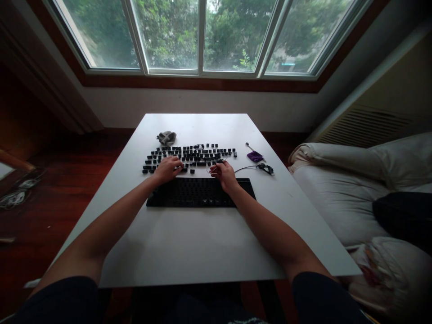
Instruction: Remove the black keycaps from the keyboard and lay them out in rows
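Note:
A black keyboard [192, 192] lies flat on the white table, most of its keycaps off. Beyond its far edge, loose black keycaps [194, 155] are spread in rough rows. My left hand [168, 169] hovers low over the near left keycaps, thumb and bent fingers apart; whether a fingertip touches one is unclear. Above the keyboard's far right edge, my right hand [224, 174] is closed on a thin wire tool [211, 171] that looks like a keycap puller. A dark keycap appears by its fingertips, partly hidden.
A crumpled grey cloth [166, 137] lies at the far left of the white table [189, 252]. On the right are a purple cloth or pouch [255, 156], a small brush [249, 146] and a coiled black cable [265, 168]. A pale sofa [324, 189] stands to the right.

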Motion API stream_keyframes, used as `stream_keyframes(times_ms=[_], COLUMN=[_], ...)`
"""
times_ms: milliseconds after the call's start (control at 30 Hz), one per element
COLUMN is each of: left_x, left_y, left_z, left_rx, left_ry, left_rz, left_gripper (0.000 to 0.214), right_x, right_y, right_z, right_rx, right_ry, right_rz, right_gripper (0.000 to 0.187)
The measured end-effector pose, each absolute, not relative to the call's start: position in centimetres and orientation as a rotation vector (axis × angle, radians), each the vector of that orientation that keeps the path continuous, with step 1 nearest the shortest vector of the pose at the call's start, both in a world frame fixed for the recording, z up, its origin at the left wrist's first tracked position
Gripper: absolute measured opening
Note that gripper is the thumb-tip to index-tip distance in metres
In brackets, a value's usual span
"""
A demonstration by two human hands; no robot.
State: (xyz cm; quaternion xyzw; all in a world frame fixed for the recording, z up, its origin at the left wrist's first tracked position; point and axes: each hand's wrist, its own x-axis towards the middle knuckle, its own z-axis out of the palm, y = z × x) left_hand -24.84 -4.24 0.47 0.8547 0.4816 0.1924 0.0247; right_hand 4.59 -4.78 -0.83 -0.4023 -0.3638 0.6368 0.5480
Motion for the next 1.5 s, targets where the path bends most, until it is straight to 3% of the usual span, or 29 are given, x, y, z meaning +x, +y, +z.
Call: stream_keyframes(times_ms=[167, 333, 400, 700, 933, 1167, 1300, 1500], left_x=[-20.4, -18.6, -18.9, -20.4, -20.5, -20.5, -20.3, -18.9], left_y=[-8.8, -12.5, -12.9, -12.3, -12.4, -12.4, -12.7, -13.4], left_z=[1.7, 1.0, 0.6, 0.0, -0.4, -0.6, -0.4, -0.2], left_rx=[2.692, 2.739, 2.746, 2.667, 2.664, 2.696, 2.686, 2.652], left_ry=[1.166, 0.98, 1.0, 1.085, 1.08, 1.084, 1.092, 1.194], left_rz=[0.537, 0.415, 0.392, 0.456, 0.493, 0.47, 0.485, 0.577], left_gripper=[0.023, 0.068, 0.074, 0.072, 0.073, 0.07, 0.07, 0.061], right_x=[4.9, 4.9, 4.8, 4.6, 5.2, 4.7, 5.0, 5.7], right_y=[-5.0, -5.2, -5.5, -8.2, -8.8, -9.5, -9.9, -9.9], right_z=[0.5, 1.7, 2.0, 2.3, 2.2, 4.5, 4.9, 1.2], right_rx=[-0.935, -0.966, -0.974, -0.821, -0.852, -0.602, -0.554, -0.685], right_ry=[-0.916, -1.024, -1.104, -1.697, -2.117, -2.441, -2.405, -2.01], right_rz=[1.47, 1.428, 1.445, 1.451, 1.257, 1.158, 1.173, 1.547], right_gripper=[0.028, 0.034, 0.035, 0.024, 0.018, 0.014, 0.015, 0.021])
